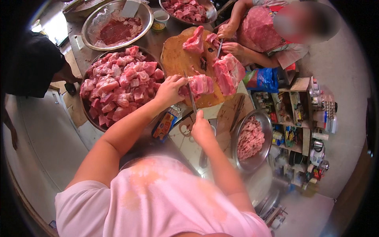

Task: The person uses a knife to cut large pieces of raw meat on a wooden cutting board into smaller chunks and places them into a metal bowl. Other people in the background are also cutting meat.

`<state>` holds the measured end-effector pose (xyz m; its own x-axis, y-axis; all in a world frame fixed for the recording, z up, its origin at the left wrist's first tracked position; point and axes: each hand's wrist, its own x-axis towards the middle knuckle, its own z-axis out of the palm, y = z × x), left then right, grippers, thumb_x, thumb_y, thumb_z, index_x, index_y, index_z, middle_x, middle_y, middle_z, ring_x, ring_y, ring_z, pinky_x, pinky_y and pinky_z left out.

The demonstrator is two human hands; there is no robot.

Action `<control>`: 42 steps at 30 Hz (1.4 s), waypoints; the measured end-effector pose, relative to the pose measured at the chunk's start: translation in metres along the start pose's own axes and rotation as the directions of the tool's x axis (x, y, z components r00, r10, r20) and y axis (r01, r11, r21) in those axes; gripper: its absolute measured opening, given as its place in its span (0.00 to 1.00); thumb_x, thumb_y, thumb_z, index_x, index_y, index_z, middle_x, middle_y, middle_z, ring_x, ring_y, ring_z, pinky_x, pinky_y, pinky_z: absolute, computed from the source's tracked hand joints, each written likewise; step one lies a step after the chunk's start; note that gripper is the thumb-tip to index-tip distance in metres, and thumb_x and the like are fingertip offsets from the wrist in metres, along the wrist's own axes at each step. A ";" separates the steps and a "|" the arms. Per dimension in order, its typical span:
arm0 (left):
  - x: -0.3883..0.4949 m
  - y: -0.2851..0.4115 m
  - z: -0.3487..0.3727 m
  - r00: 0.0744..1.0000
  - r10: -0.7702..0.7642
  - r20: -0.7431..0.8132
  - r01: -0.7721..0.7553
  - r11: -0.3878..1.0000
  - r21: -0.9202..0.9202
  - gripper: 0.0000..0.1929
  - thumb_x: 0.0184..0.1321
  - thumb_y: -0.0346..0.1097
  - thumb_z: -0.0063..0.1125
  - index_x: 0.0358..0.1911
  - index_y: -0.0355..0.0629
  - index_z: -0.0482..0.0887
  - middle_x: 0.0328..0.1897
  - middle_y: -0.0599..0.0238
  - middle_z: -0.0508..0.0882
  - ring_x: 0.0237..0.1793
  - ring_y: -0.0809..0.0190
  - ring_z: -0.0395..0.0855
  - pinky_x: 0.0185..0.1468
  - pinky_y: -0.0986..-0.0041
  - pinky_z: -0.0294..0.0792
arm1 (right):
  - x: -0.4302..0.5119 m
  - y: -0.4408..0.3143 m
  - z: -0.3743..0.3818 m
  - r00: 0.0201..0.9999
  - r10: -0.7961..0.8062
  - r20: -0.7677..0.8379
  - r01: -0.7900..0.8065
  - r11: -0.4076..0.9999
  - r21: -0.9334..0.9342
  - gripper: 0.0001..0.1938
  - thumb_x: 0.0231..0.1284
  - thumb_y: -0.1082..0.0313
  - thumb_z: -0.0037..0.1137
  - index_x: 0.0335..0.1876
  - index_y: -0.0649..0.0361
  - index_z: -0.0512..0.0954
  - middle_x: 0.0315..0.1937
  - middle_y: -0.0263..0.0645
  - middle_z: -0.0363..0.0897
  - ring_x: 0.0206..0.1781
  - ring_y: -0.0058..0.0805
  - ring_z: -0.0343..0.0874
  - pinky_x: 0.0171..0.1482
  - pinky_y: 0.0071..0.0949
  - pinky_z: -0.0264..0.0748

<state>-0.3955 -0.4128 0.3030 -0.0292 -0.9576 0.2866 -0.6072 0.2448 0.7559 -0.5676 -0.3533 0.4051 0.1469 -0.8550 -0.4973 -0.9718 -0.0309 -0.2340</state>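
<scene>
My right hand (202, 127) grips the handle of a knife (191, 96), whose blade lies along the left end of a piece of raw meat (202, 84). This piece rests on a round wooden chopping board (174, 56). At the blade's left side my left hand (173, 90) has its fingers bent at the end of the meat; what they hold is hidden. A larger slab of raw meat (228, 72) and a smaller chunk (194, 41) lie on the same board. Left of my left hand stands a wide metal basin (86, 109) heaped with cubed raw meat (118, 83).
Across the board, another person's hands (232, 47) work with a knife (219, 49). Around stand a bowl of minced meat (268, 133), a plastic-lined basin (88, 38), another meat bowl (213, 17), a cup (160, 20) and a blue packet (165, 124). Someone in black stands left.
</scene>
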 end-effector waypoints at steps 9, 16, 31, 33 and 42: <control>0.003 0.001 0.001 1.000 -0.006 0.014 0.006 1.000 -0.022 0.28 0.41 0.31 0.70 0.52 0.50 0.81 0.56 0.59 0.81 0.59 0.46 0.78 0.62 0.59 0.73 | 0.030 0.006 0.017 0.999 -0.020 -0.037 0.022 0.999 0.050 0.17 0.67 0.74 0.40 0.59 0.69 0.63 0.43 0.69 0.81 0.50 0.66 0.82 0.54 0.60 0.75; 0.000 0.000 0.007 0.999 0.036 -0.024 -0.037 0.999 -0.015 0.27 0.41 0.33 0.70 0.51 0.47 0.79 0.54 0.56 0.80 0.57 0.44 0.78 0.61 0.58 0.73 | 0.032 0.005 0.023 0.990 -0.052 -0.134 0.066 0.992 0.107 0.20 0.61 0.80 0.42 0.60 0.73 0.62 0.40 0.71 0.80 0.47 0.69 0.81 0.51 0.59 0.76; 0.011 0.003 -0.008 0.998 0.004 0.058 -0.004 1.000 -0.009 0.29 0.45 0.38 0.72 0.55 0.46 0.80 0.48 0.51 0.80 0.54 0.41 0.79 0.56 0.56 0.73 | 0.019 0.023 0.054 0.989 -0.047 -0.143 0.069 0.985 0.158 0.16 0.65 0.73 0.43 0.56 0.69 0.62 0.41 0.71 0.81 0.49 0.67 0.81 0.53 0.59 0.76; 0.018 0.002 -0.016 0.990 -0.045 0.131 0.034 0.996 0.083 0.28 0.45 0.40 0.73 0.53 0.44 0.80 0.48 0.51 0.80 0.54 0.41 0.79 0.56 0.55 0.73 | 0.007 0.029 0.058 0.999 0.019 -0.046 -0.012 0.987 0.159 0.16 0.65 0.75 0.43 0.56 0.68 0.62 0.42 0.71 0.80 0.49 0.68 0.81 0.54 0.59 0.75; 0.026 -0.002 -0.032 0.937 -0.118 0.328 0.143 0.988 -0.052 0.27 0.47 0.47 0.76 0.47 0.40 0.79 0.53 0.47 0.80 0.54 0.42 0.81 0.54 0.56 0.75 | 0.014 0.046 0.049 0.997 0.051 -0.056 -0.032 0.956 0.291 0.14 0.63 0.77 0.46 0.54 0.65 0.63 0.44 0.67 0.80 0.52 0.68 0.80 0.55 0.58 0.75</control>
<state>-0.3702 -0.4333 0.3277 -0.2165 -0.9762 -0.0135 -0.5627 0.1134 0.8188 -0.6014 -0.3412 0.3468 0.0869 -0.8831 -0.4611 -0.8801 0.1488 -0.4509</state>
